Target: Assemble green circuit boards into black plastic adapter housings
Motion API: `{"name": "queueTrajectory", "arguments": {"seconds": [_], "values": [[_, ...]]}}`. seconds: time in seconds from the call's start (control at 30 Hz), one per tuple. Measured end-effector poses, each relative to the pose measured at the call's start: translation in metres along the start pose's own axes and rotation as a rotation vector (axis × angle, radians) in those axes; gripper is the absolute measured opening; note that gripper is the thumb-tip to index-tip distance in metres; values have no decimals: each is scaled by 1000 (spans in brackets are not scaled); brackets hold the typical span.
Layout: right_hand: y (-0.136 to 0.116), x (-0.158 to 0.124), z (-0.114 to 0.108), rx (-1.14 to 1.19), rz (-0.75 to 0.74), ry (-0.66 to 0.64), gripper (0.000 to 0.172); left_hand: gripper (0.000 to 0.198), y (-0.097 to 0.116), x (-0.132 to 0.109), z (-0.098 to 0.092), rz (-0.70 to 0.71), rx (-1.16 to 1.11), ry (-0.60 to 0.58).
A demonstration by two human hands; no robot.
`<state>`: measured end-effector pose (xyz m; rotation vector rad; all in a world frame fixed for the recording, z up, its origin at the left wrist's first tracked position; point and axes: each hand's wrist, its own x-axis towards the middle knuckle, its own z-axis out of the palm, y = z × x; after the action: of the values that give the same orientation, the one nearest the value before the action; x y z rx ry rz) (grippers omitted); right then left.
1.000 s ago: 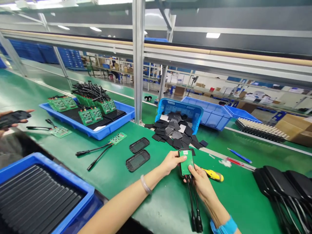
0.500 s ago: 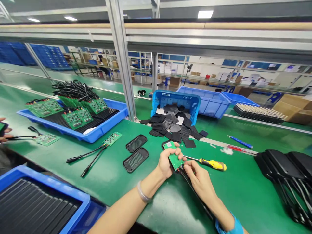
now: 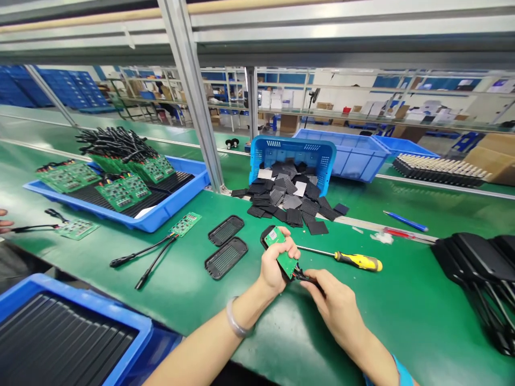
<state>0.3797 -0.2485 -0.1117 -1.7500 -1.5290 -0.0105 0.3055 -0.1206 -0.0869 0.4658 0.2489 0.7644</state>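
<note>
My left hand [image 3: 277, 261] is wrapped round a black plastic casing half [image 3: 266, 232] with a green circuit board [image 3: 286, 264] lying in it. At the board's near end, my right hand [image 3: 328, 292] pinches the black cable [image 3: 309, 278] where its coloured wires come out. Its fingers hide part of the cable. Just beyond my hands lies a yellow and black screwdriver [image 3: 358, 261], its shaft pointing at the casing. Two empty black casing halves [image 3: 226, 257] rest to the left, and beside them is another circuit board [image 3: 186, 224] with two black cables.
A blue tray [image 3: 151, 222] of wired boards stands at the left. A tipped blue basket [image 3: 293, 146] spills black pads [image 3: 300, 201]. Finished-looking black cased units [image 3: 478, 262] lie right, near a blue pen [image 3: 405, 220]. Another person's hand [image 3: 5, 221] shows at the left edge.
My right hand has shifted from the board's wire end to a pinch on the cable. The cable, which ran down toward my wrist, is now mostly hidden by the hand. The view has tilted slightly.
</note>
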Motion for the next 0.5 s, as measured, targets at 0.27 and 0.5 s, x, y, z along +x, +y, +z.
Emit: {"name": "queueTrajectory", "arguments": {"seconds": [0.27,0.5], "values": [[-23,8,2,837,746,-91,43,23,2,-13,9,232,-25,-167],[-24,4,8,1079,882,-152,46,22,5,-17,11,246,38,-273]]}}
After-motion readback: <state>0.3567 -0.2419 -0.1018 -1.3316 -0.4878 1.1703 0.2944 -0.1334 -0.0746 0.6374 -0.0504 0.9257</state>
